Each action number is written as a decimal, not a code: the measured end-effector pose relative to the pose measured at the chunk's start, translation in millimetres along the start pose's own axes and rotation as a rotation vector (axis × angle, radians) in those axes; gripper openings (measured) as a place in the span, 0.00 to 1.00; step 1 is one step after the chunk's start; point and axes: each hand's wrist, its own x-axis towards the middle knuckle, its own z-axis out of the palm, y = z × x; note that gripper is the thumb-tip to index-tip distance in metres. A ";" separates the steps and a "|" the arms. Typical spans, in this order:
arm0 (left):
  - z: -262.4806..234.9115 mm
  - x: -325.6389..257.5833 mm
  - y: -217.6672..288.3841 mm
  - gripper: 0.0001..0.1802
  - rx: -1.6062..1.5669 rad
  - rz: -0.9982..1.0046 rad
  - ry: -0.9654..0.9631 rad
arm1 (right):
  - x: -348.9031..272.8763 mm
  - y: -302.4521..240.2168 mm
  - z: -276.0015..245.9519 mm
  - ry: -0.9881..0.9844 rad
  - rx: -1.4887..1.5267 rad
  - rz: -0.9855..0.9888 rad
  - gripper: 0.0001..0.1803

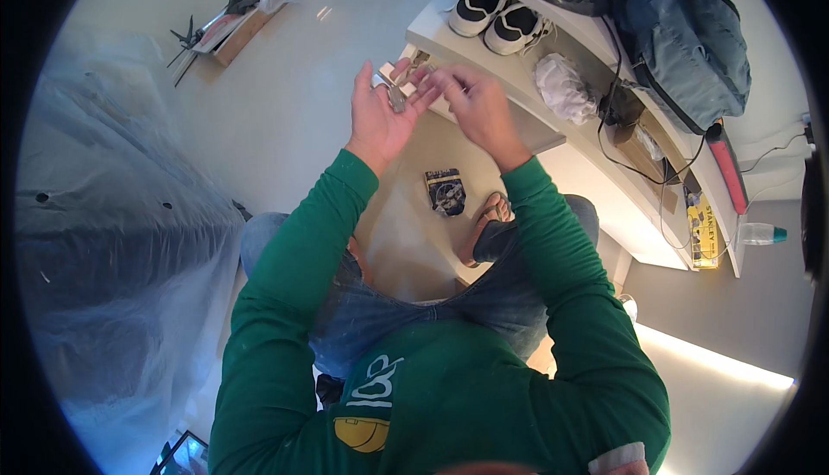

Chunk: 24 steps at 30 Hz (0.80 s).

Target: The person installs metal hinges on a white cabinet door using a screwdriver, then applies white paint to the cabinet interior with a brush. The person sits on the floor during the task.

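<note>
My left hand (376, 129) is raised palm up in front of me, thumb stretched out and fingers partly curled. Small pale and metallic pieces (396, 95) rest across its palm and fingers; their exact kind is too small to make out. My right hand (484, 114) meets the left fingertips from the right, its thumb and fingers pinched together. Whatever sits in that pinch is hidden and slightly blurred. Beside both hands runs the edge of a white drawer or shelf unit (432, 28). Below them, on the floor between my feet, lies a dark printed packet (446, 192).
Black-and-white sneakers (477, 10), a crumpled white bag (563, 88) and a cable occupy the white unit at right. A blue-grey backpack (691, 39) sits on top. Clear plastic sheeting (129, 242) drapes something large at left. A long open box (259, 22) lies at far left.
</note>
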 end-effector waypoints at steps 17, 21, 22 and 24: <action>-31.8 19.7 20.3 0.22 0.716 0.064 0.281 | 9.0 133.1 37.6 0.090 0.545 0.524 0.15; -50.5 25.7 25.2 0.22 1.334 0.413 0.381 | 3.4 212.8 80.3 0.302 0.812 0.818 0.13; -56.2 28.0 24.4 0.23 1.510 0.522 0.414 | 3.9 231.2 92.6 0.313 0.876 0.802 0.13; -69.7 25.8 21.9 0.22 1.675 0.556 0.428 | 6.9 262.4 117.7 0.405 0.945 0.895 0.12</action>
